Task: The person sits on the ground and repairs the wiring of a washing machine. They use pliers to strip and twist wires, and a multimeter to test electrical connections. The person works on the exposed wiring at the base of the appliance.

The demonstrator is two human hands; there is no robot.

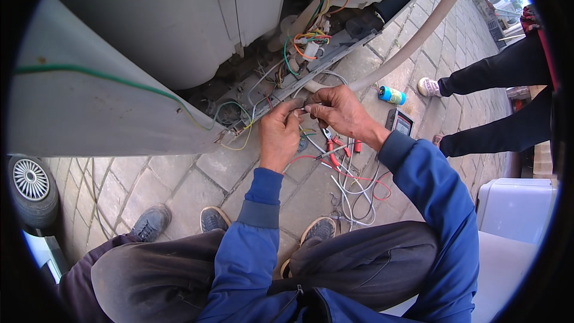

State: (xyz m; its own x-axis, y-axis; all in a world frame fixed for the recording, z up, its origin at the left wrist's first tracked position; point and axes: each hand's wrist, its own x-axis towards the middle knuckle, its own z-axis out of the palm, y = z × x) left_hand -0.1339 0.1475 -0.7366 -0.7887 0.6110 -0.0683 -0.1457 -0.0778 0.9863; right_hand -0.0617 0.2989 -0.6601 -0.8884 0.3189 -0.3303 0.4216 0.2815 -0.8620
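My left hand [280, 140] and my right hand [345, 112] meet fingertip to fingertip beside the open base of a white appliance [149, 18], which looks like a twin-tub washing machine. Both are closed in a pinch on a thin wire [304, 109]; its ends are mostly hidden by my fingers. Just beyond them, a bundle of coloured wires [312, 38] with connectors hangs at the metal base frame [341, 49]. Below my right hand, pliers with red handles [335, 151] lie on the paving among loose grey and red test leads [353, 186].
A multimeter [402, 122] and a blue cylinder [392, 96] lie right of my right hand. A pale drain hose [412, 45] curves across the paving. Another person's legs [496, 72] stand at the right. A green wire [101, 72] crosses the casing; a wheel [32, 186] stands far left.
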